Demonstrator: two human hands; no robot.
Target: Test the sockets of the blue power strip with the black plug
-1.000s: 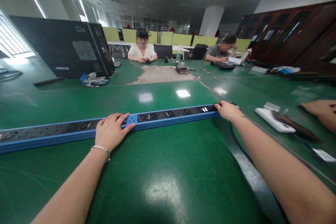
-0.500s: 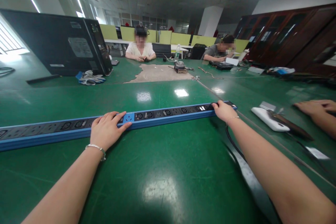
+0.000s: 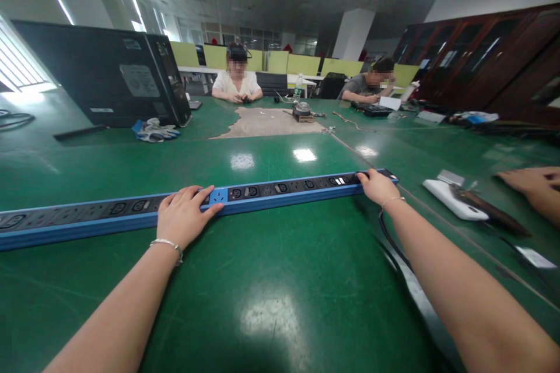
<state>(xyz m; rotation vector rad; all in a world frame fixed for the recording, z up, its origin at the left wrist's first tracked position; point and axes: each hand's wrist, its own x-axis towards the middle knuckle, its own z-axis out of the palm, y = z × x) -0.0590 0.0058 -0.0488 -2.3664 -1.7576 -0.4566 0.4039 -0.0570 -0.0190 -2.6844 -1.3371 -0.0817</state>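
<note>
A long blue power strip (image 3: 286, 195) with rows of black sockets lies across the green table. My left hand (image 3: 181, 213) is laid over its middle, fingers across the top and thumb on the near side, just left of a blue socket (image 3: 219, 196). Near the strip's right end, my right hand (image 3: 377, 186) is closed around a black plug (image 3: 361, 177) at a socket. Most of the plug is hidden by the fingers. Below my right wrist hangs a black cable (image 3: 387, 239).
At left stand a black computer case (image 3: 100, 76) and gloves (image 3: 155, 130). To the right lie a white device (image 3: 455, 201) and another person's hand (image 3: 529, 180). Two people sit across the table, beyond a bare patch (image 3: 262, 122) holding a small metal part (image 3: 301, 109).
The whole view has shifted slightly to the left, so everything appears a little further right. Both hands keep their places on the strip and plug.
</note>
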